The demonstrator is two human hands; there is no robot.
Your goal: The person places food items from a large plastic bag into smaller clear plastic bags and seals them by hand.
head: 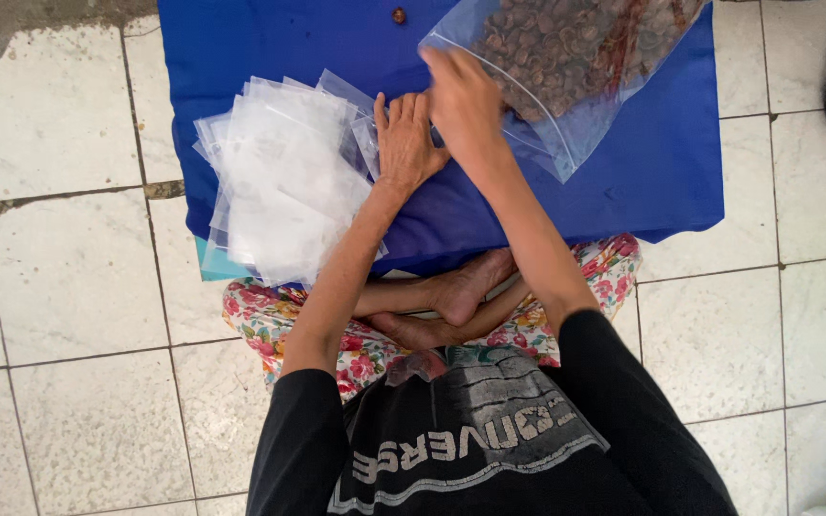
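Seated cross-legged on the tiled floor (pixel 69 287), a person's right hand (pixel 464 96) pinches the mouth of a big clear bag (pixel 566 67) of brown nuts, while the left hand (pixel 405 143) lies flat and open on the blue cloth (pixel 642 172), beside a stack of empty plastic bags (pixel 279 182) at its left edge.

Pale square floor tiles (pixel 69 277) with dark grout fill the frame. Bare grey concrete (pixel 40 17) shows upper left. Daylight is soft and even.

A person sits cross-legged on a white tiled floor (pixel 69 287) before a blue cloth (pixel 642 172). The left hand (pixel 405 143) lies flat on the cloth just beside a stack of empty clear plastic bags (pixel 279 182). The right hand (pixel 466 100) grips the open edge of a large clear bag of brown nuts (pixel 566 57)
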